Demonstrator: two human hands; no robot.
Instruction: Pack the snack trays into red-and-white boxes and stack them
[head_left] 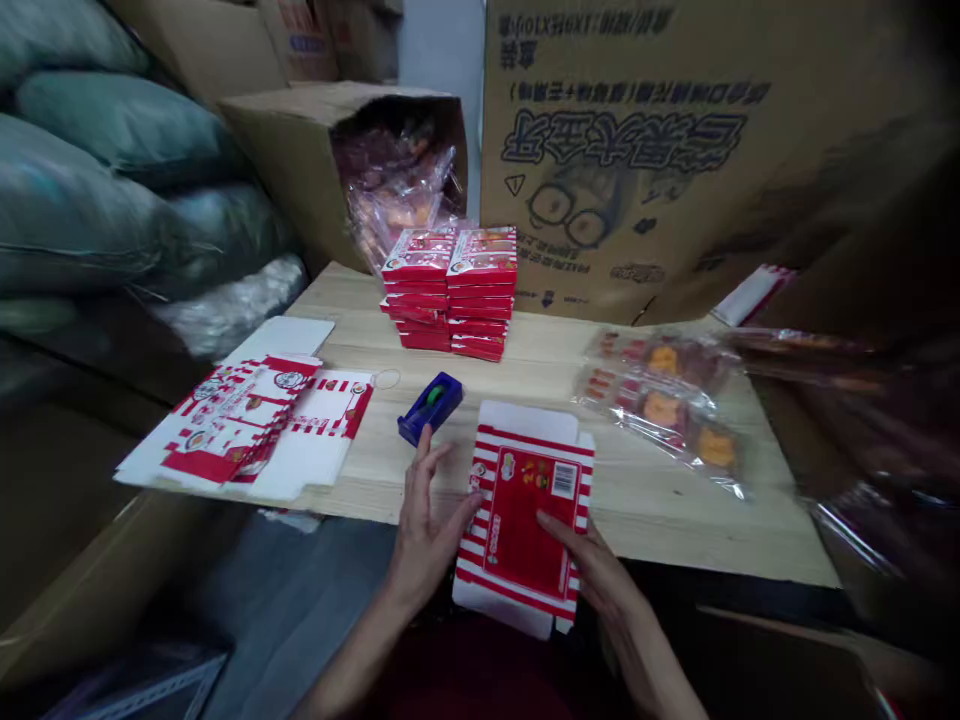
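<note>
A red-and-white striped carton [525,540] with a barcode on its red panel lies tilted over the table's front edge, its white end flaps sticking out. My right hand [596,565] grips its right side, thumb on the printed face and fingers hidden underneath. At the carton's left edge is my left hand [427,510], its thumb touching the edge and its other fingers stretched apart. The left index fingertip reaches the near end of a blue tape dispenser [431,408] with a green core.
Stacked red boxes [450,295] stand at the back of the table [360,300]. Flat printed cartons [247,420] lie on the left. Clear packs of toy-like pieces [660,405] lie on the right. Behind are an open cardboard box [292,130] and a large printed one [637,170].
</note>
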